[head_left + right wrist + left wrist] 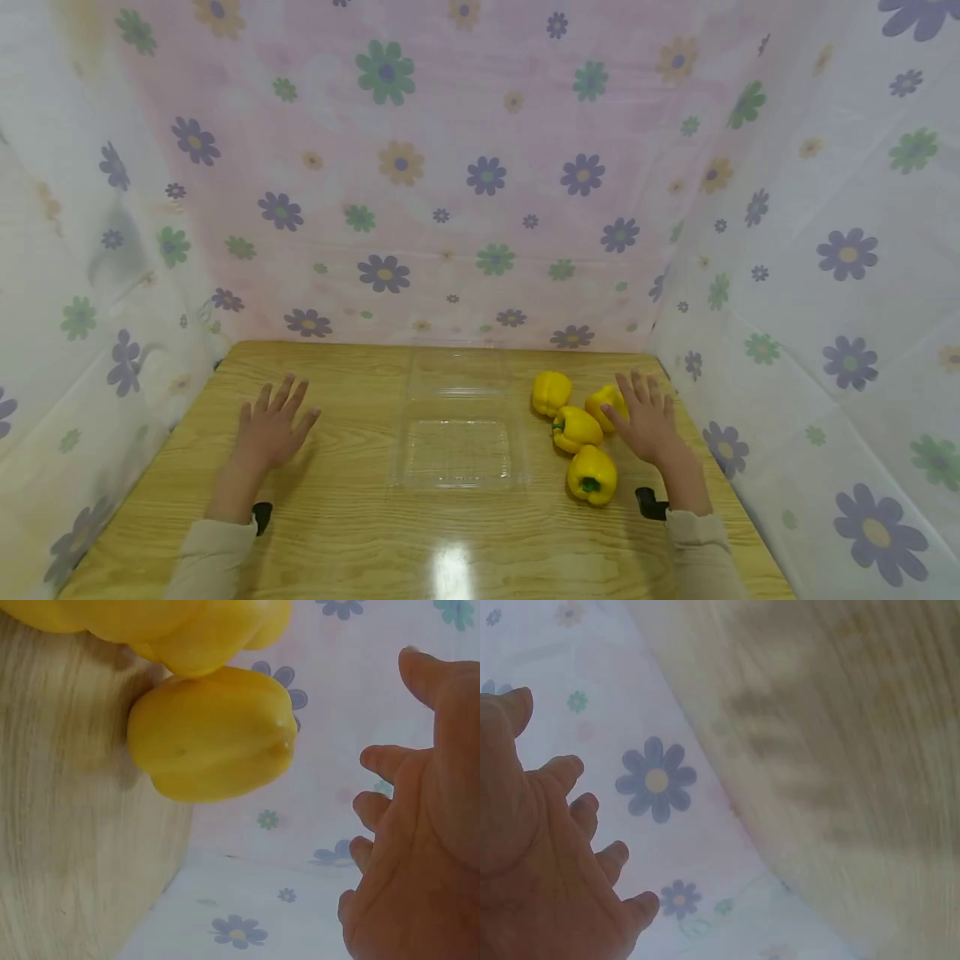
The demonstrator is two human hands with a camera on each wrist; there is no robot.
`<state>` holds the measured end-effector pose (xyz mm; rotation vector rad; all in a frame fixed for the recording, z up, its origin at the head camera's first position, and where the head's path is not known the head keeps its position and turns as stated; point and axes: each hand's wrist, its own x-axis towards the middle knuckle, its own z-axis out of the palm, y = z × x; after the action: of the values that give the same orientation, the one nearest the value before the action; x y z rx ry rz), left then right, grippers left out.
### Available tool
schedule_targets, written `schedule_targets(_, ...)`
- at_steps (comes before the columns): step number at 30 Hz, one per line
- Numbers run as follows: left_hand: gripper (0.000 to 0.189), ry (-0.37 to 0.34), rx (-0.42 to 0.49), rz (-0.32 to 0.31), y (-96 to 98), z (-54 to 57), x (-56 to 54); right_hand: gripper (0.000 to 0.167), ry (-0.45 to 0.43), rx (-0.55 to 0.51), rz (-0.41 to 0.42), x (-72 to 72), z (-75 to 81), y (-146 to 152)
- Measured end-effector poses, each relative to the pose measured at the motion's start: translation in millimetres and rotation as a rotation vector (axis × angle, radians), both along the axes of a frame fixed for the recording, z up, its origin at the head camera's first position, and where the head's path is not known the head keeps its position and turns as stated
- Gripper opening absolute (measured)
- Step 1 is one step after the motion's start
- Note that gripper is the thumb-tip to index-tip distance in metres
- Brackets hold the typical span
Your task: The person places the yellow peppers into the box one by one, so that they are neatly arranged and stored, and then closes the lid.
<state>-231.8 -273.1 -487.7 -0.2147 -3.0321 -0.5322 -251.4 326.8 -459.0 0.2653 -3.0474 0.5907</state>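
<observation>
Several yellow bell peppers (591,475) lie in a loose group on the right half of the wooden table. My right hand (647,423), fingers spread, is beside the group and overlaps the rightmost pepper (602,407) in the head view. In the right wrist view a pepper (214,735) shows with a gap between it and the fingers. An open, clear plastic box (459,483) rests at the table's middle, its lid (457,367) folded back toward the far edge. Left of the box my left hand (272,429) hovers palm down with spread fingers, holding nothing.
The wooden table (337,533) is walled on the left, back and right by flower-printed sheets (480,217). Black wrist mounts (651,504) sit at both wrists. A bright glare spot shows at the table's front middle.
</observation>
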Motion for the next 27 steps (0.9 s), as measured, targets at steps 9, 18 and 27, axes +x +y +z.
schedule_targets(9,0.059,0.048,0.285,-0.218,28.5,-32.4,1.4,0.06,-0.022,-0.295,0.132,15.5,-10.7,-3.2)
schedule_targets(18,0.042,-0.019,0.869,-0.294,52.7,-52.0,-2.3,0.043,-0.221,-0.411,0.355,26.3,-22.8,12.4)
schedule_targets(27,0.032,-0.051,1.018,-0.312,73.4,-63.3,-5.2,0.051,-0.314,-0.469,0.405,31.2,-34.2,25.0)
